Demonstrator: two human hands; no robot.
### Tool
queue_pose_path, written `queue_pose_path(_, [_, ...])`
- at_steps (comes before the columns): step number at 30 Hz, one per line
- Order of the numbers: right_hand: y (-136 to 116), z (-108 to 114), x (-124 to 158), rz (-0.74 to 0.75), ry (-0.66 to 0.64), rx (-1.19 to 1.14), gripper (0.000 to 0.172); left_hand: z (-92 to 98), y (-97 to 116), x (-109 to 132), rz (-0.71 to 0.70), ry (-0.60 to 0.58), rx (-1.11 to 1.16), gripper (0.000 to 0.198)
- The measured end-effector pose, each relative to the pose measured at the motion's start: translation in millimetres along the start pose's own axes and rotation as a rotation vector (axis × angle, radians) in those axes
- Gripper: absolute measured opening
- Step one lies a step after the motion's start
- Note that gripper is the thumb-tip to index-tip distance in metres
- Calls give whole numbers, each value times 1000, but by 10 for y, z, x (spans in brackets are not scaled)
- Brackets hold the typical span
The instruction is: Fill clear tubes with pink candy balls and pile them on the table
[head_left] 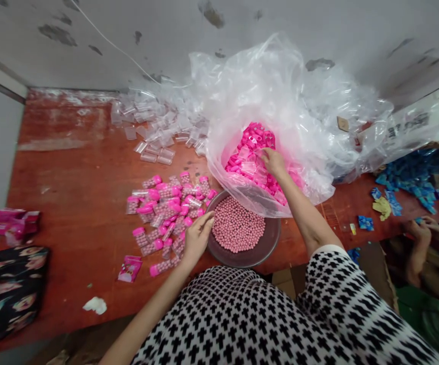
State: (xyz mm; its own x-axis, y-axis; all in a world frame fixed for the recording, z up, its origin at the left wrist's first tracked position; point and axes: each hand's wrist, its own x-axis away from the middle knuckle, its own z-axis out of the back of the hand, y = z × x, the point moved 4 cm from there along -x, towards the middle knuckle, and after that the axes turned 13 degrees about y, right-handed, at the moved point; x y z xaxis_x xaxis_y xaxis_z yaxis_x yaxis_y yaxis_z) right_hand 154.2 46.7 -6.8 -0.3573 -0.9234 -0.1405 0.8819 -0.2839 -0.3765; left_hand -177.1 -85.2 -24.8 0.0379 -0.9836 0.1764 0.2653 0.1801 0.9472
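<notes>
My right hand (273,162) reaches into a large clear plastic bag (219,152), its fingers drawn together at a heap of pink caps (257,134) and clear plastic pieces. What those fingers hold is too small to make out. At the left rim of a dark bowl (270,243) is my left hand (197,234), fingers pinched together; anything in them is hidden. Small round pink beads (238,225) fill much of the bowl, which stands partly under the bag's edge. Left of the bowl lie many filled clear bottles with pink caps (166,208), piled loosely.
Clear empty containers (158,147) lie scattered behind the bottles. Pink packets (11,223) and a floral bag (13,289) are at the left; a small pink packet (130,268) lies nearer. At right, another person's hands (420,230) work beside blue wrapped pieces (409,175).
</notes>
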Motion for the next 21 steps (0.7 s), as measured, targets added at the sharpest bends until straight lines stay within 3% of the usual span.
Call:
queue_pose_path(4, [24, 275, 308, 36, 57, -368, 35, -127, 219, -21, -87, -5, 34, 32])
queue_pose_path(10, [-288, 576, 1147, 114, -54, -611, 34, -349, 595, 34, -299, -67, 49, 28])
queue_pose_path(13, [-411, 407, 1651, 212, -309, -424, 32, -308, 494, 79, -266, -63, 73, 30])
queue_pose_path(16, [-309, 92, 2044, 242, -566, 110, 28, -133, 223, 141, -155, -25, 87, 31])
queue_pose_path(18, [-178, -63, 2150, 202, -607, 379, 28, 18, 38, 212, -103, -18, 61, 32])
queue_pose_path(21, [-77, -231, 2123, 153, -573, 448, 33, 246, -182, 350, -54, -4, -1, 32])
